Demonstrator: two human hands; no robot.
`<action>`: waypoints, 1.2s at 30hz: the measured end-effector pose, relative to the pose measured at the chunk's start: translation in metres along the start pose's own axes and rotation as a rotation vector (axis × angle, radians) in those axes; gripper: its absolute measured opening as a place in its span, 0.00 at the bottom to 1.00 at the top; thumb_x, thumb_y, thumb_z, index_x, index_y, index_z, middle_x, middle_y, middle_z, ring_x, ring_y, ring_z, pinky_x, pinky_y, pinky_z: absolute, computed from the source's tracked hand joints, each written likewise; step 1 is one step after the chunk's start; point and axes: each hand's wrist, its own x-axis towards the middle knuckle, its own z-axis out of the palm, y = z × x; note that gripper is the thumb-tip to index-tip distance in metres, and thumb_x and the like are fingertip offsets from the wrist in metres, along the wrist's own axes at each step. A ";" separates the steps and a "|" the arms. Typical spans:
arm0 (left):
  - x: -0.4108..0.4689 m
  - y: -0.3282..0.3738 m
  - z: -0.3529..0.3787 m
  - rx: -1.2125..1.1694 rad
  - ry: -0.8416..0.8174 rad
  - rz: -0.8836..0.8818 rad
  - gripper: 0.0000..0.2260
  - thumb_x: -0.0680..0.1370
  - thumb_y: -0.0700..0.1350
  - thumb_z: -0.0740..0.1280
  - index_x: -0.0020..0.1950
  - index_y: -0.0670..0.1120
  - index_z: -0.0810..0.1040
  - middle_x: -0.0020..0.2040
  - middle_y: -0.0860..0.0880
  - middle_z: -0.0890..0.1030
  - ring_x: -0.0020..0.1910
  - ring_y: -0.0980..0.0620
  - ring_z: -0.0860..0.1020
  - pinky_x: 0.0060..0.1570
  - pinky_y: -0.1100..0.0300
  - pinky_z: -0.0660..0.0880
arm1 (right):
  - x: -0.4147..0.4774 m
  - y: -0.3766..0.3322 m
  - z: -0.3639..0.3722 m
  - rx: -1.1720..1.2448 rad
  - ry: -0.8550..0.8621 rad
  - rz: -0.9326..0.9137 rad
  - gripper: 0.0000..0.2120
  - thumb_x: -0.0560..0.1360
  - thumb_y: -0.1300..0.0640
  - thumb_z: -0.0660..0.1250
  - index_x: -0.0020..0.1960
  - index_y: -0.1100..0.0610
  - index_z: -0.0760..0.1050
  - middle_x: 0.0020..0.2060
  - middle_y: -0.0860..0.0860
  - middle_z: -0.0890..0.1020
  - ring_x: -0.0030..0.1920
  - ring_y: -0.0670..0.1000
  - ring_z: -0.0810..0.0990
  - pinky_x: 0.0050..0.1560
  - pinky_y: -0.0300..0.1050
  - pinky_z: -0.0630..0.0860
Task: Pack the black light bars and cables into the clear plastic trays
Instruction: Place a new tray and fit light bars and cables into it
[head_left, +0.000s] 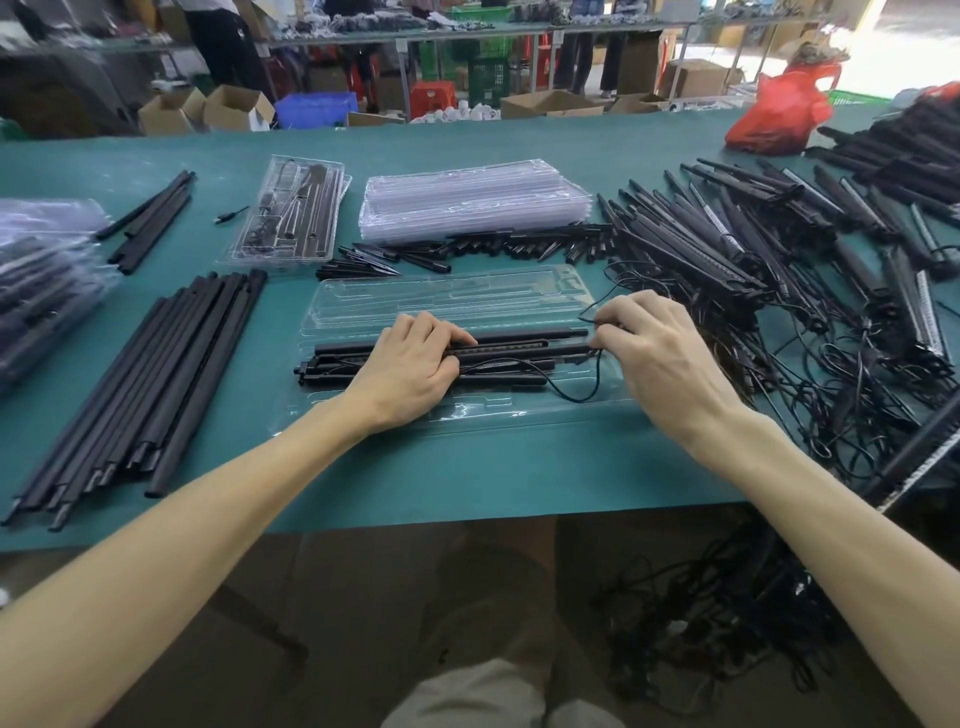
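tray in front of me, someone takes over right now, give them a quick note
Left hand presses on the light bars lying in the open tray.
Right hand pinches the cable at their right end; a loop lies loose over the tray's near side.
Done: one packed tray behind, to the left.
Left: tuck the cable in, then fill the stack of empty trays from the pile of bars on the right.
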 end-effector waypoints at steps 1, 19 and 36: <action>0.000 0.000 0.000 -0.001 0.000 -0.001 0.15 0.83 0.49 0.56 0.68 0.56 0.72 0.55 0.57 0.67 0.59 0.52 0.63 0.64 0.53 0.64 | 0.003 -0.004 0.000 0.009 0.008 -0.018 0.11 0.69 0.75 0.73 0.48 0.65 0.81 0.51 0.57 0.80 0.55 0.61 0.77 0.62 0.57 0.72; 0.000 -0.002 0.004 0.010 0.002 -0.032 0.19 0.80 0.55 0.51 0.67 0.55 0.71 0.57 0.56 0.70 0.57 0.55 0.61 0.60 0.54 0.63 | 0.017 -0.070 0.020 0.114 0.040 -0.235 0.11 0.71 0.77 0.68 0.47 0.64 0.81 0.50 0.57 0.81 0.55 0.59 0.78 0.75 0.57 0.64; -0.011 0.009 -0.020 -0.246 -0.029 -0.064 0.19 0.74 0.55 0.55 0.59 0.51 0.79 0.53 0.50 0.75 0.55 0.45 0.69 0.60 0.45 0.69 | 0.035 -0.127 0.027 0.539 0.080 -0.254 0.04 0.74 0.69 0.62 0.44 0.66 0.75 0.55 0.61 0.77 0.59 0.61 0.74 0.56 0.54 0.75</action>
